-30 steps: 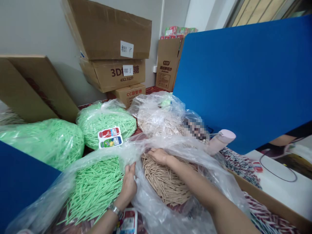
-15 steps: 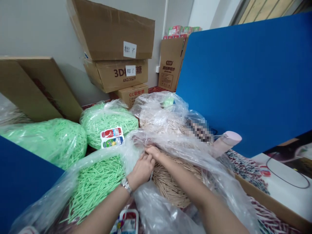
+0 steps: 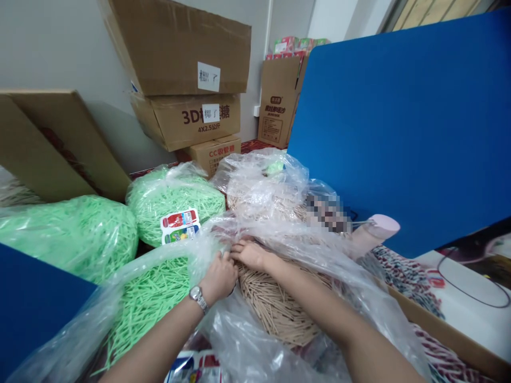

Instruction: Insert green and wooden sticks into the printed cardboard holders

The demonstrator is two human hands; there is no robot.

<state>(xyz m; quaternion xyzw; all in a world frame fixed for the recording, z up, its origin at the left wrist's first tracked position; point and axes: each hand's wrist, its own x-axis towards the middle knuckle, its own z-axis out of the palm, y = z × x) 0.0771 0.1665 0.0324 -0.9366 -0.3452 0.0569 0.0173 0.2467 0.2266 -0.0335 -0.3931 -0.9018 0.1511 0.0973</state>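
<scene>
Left hand [image 3: 220, 275]: fingers curled at clear plastic [image 3: 239, 340]; cannot tell whether it grips. Right hand [image 3: 250, 255]: fingers slightly bent, just beside the left, at far end of brown sticks [image 3: 281, 311]; hold unclear. Green sticks [image 3: 154, 298]: left of both hands. Wristwatch [image 3: 198, 299]: left wrist.

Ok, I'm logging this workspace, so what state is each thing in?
Left hand: fingers curled, grip unclear
Right hand: palm down, grip unclear
Thin pale-green sticks nearest: loose, mostly exposed
Thin brown sticks nearest: loose, mostly exposed
Clear plastic film: crumpled, loose
Silver metal wristwatch: worn
Three brown cardboard boxes: stacked
</scene>
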